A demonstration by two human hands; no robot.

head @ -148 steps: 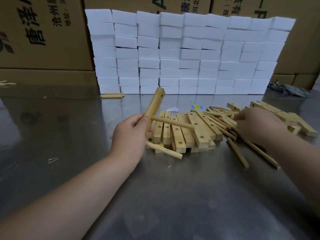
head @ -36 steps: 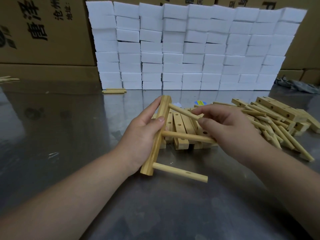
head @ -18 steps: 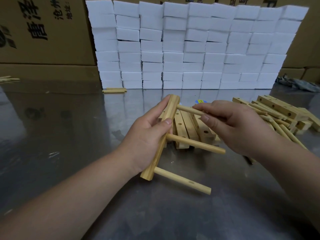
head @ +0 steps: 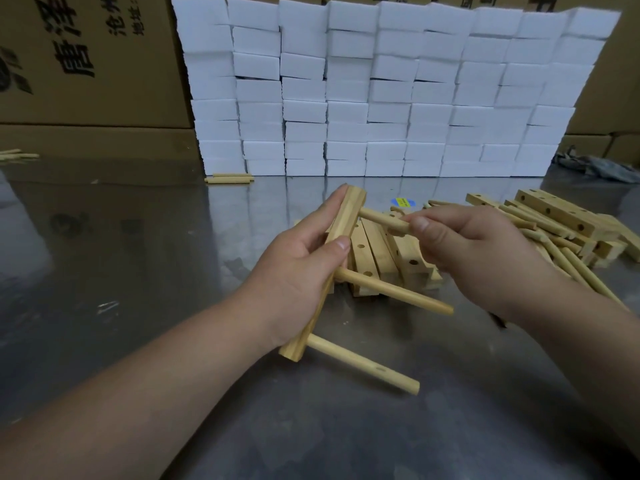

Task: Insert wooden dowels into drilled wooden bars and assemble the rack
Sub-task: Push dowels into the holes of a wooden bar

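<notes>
The middle of a drilled wooden bar (head: 346, 216) was hidden under the left hand (head: 294, 271). That hand's fingers were clamped round the bar, with the thumb on the near face and the other fingers along the far side. The free end of the top dowel (head: 379, 220) was covered by the right hand (head: 464, 251), whose fingers were pinched together on that dowel. How deep the dowel sat in its hole could not be told. Whether the bar's lower end touched the steel surface (head: 138, 271) could not be made out either. Both forearms were cut off by the bottom edge.

The bar was held in the middle of the view, tilted. Its long axis ran from near and low on the left to far and high on the right. Three dowels were seen sticking out of its right side, roughly parallel, pointed right and toward the viewer: the top one, a middle dowel (head: 394, 291) and a bottom dowel (head: 360, 362).

Just behind, a row of drilled bars (head: 377, 258) was partly hidden by the hands. A heap of dowels and bars (head: 554, 223) on the right was cut off by the frame. A wall of white blocks (head: 381, 91) was stacked at the back, in front of cardboard boxes (head: 86, 64).
</notes>
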